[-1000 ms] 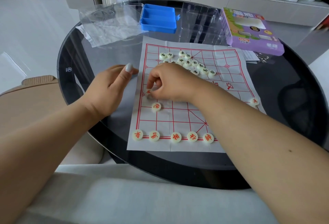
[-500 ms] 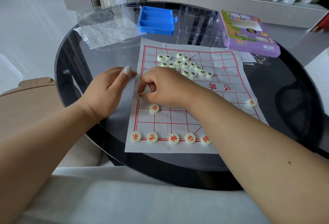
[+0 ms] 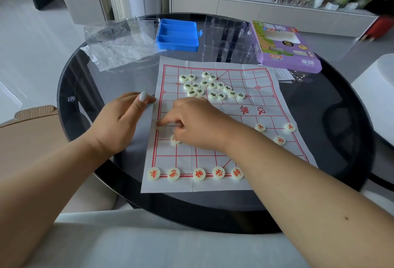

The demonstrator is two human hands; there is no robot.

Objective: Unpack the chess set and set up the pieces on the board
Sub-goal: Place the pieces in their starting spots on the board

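right hand (image 3: 198, 125) presses a fingertip on a piece (image 3: 158, 127) at the board's (image 3: 213, 156) left edge; left hand (image 3: 119, 122) pins the paper.

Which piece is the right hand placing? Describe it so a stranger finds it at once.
Start at the paper board with its red grid on the round glass table. Follow its left border line up from the near row of five red-lettered discs to the right hand. The piece sits under the extended fingertip on that border; it alone is touched, its face hidden.
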